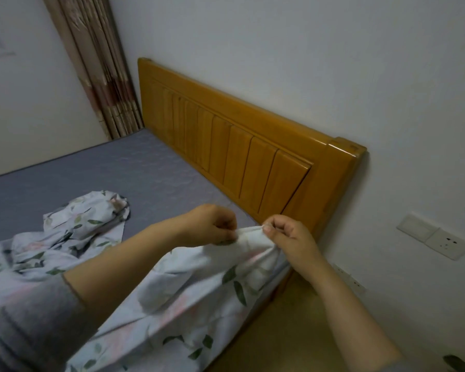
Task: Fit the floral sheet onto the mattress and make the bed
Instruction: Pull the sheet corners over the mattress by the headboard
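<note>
**You hold the sheet's edge at the bed corner**

Both of your hands are up by the corner of the bed, close to the wooden headboard. Your left hand has its fingers curled and pinches the edge of the floral sheet. Your right hand pinches the same edge, just beside the left one. A short bit of white cloth is pulled tight between them.

The rest of the sheet lies in a crumpled heap on the near side of the grey mattress and hangs down over its side, toward the floor. The far part of the mattress shows bare. A striped curtain hangs in the far corner. A wall socket sits low on the wall at your right.
</note>
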`<state>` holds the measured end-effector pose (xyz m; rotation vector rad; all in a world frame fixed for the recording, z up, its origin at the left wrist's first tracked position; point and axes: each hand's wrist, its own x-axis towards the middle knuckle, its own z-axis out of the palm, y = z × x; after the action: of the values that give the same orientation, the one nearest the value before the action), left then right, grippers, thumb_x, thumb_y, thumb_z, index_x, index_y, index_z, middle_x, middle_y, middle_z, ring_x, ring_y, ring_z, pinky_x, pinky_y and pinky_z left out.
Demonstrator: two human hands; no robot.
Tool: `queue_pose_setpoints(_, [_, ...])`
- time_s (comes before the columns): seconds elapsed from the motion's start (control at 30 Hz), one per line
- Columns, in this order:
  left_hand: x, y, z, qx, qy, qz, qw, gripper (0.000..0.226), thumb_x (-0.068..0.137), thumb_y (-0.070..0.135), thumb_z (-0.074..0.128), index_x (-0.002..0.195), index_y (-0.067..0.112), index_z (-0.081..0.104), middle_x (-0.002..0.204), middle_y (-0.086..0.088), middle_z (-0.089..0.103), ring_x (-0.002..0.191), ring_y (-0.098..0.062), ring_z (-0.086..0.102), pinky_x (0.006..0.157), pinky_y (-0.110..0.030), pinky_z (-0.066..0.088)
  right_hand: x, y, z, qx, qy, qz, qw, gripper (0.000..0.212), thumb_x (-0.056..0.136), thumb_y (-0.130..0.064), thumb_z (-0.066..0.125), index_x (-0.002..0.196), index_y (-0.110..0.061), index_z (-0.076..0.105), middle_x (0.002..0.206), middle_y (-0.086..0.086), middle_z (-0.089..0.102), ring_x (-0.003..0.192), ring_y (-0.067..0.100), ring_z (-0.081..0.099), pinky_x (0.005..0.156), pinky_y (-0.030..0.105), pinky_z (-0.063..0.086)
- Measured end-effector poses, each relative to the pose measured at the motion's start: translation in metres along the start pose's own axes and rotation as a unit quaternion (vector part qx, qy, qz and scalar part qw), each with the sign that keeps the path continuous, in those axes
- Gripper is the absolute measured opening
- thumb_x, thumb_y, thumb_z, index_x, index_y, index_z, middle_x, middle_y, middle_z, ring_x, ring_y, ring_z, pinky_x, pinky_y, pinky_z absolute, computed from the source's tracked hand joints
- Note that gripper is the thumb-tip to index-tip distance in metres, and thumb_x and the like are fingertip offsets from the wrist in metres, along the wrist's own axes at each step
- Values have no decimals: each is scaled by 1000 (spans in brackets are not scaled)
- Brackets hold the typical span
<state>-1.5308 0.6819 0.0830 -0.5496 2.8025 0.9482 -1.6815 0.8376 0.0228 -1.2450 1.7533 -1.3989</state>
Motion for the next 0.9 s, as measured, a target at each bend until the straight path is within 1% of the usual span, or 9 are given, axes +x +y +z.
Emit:
queue_pose_setpoints(0.1, [-3,-21,3,-7,-22,-18,1000,13,90,31,61,77,31,58,78,11,56,73,-7,51,69,-22,43,-5,4,-18,6,40,14,999,18,85,-34,54,71,-25,60,68,0,51,66,16,48,64,31,38])
queue_pose_setpoints(0.27, [-4,-38,4,-18,-41,-56,997,8,87,34,63,83,27,65,81,10,63,79,-10,58,71,-22,47,-21,16,-42,-11,40,49,998,31,75,-52,59,70,-22,61,70,6,52,67,19,50,66,32,39])
queue_pose_setpoints(0.4, [2,-21,9,-87,-93,-136,983,40,91,55,46,84,22,68,88,3,66,83,-15,62,83,-32,51,-23,14,-38,-36,77,43,995,21,81,-40,57,68,-24,60,64,0,52,64,16,49,62,31,39])
queue_pose_setpoints(0.47, [4,-18,10,-107,-103,-160,976,44,92,56,42,86,20,68,94,-3,67,89,-22,64,89,-38,53,-24,12,-38,-50,93,34,994,19,82,-37,56,69,-24,60,63,-2,51,63,14,48,60,29,39])
queue_pose_setpoints(0.53, [3,-18,10,-136,-119,-130,975,37,90,50,51,84,20,71,90,-3,69,84,-20,66,83,-35,55,-27,10,-39,-56,100,28,993,19,83,-35,56,69,-21,59,63,1,50,62,15,47,59,29,38])
queue_pose_setpoints(0.63, [4,-20,11,-136,-140,-98,976,26,89,38,61,93,16,74,87,2,71,78,-12,66,76,-28,56,-32,11,-39,-63,105,32,992,21,89,-28,58,68,-24,60,62,-3,51,62,13,49,59,28,39])
queue_pose_setpoints(0.77, [7,-26,23,-83,-170,-127,974,11,89,15,60,92,20,69,77,7,64,65,-5,57,59,-17,47,-36,6,-35,-57,103,29,993,21,87,-31,56,67,-24,60,58,-10,52,59,9,49,56,20,39])
queue_pose_setpoints(0.83, [5,-33,30,-76,-180,-151,969,12,89,12,59,88,20,68,75,6,64,63,-5,57,56,-14,47,-38,5,-36,-59,110,29,992,25,92,-22,58,67,-22,59,57,-12,52,57,6,48,54,15,39])
queue_pose_setpoints(0.9, [4,-43,30,-55,-151,-156,975,12,89,15,59,83,21,67,76,3,65,63,-7,58,56,-16,48,-41,8,-41,-70,116,41,990,24,93,-16,58,69,-19,60,59,-10,54,59,7,50,56,16,40])
